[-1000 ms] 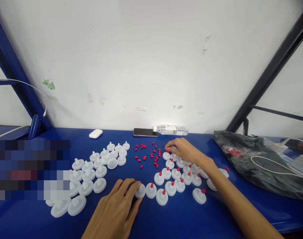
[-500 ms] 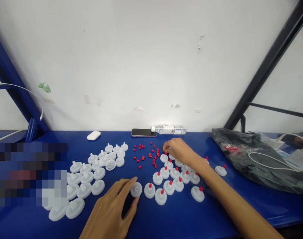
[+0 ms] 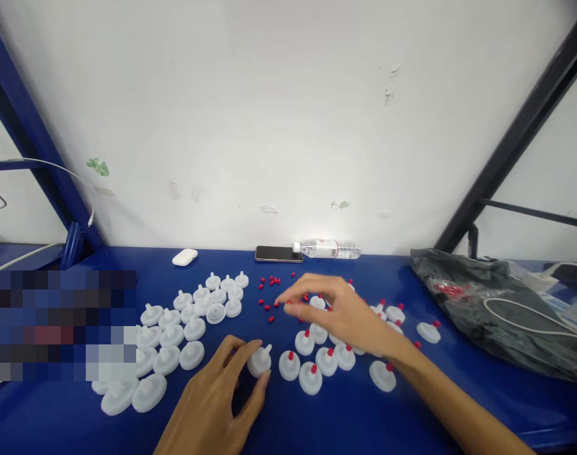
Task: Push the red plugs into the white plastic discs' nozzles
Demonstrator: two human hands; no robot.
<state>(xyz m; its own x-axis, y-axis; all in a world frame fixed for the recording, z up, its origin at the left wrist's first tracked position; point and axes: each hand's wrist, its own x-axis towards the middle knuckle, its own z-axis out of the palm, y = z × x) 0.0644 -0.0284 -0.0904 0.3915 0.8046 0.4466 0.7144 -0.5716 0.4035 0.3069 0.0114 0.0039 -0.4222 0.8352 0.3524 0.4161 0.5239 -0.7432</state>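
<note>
My left hand (image 3: 217,398) rests on the blue table (image 3: 316,417) and pinches a white plastic disc (image 3: 260,361) with a bare stem, tilted toward the right. My right hand (image 3: 335,313) hovers over the loose red caps (image 3: 269,297), thumb and forefinger pinched on a small red cap (image 3: 288,308). To the right of the held disc lie several white discs with red caps (image 3: 311,373) fitted. Several white discs without caps (image 3: 188,322) are grouped to the left.
A phone (image 3: 279,253), a lying water bottle (image 3: 328,249) and a white earbud case (image 3: 184,256) sit by the wall. A black plastic bag (image 3: 487,303) with a white cable lies at the right. A blurred patch covers the far left.
My right hand has left the capped discs and moved left and nearer, now pinching a red cap. My left hand has tipped the bare disc so its stem points right.
</note>
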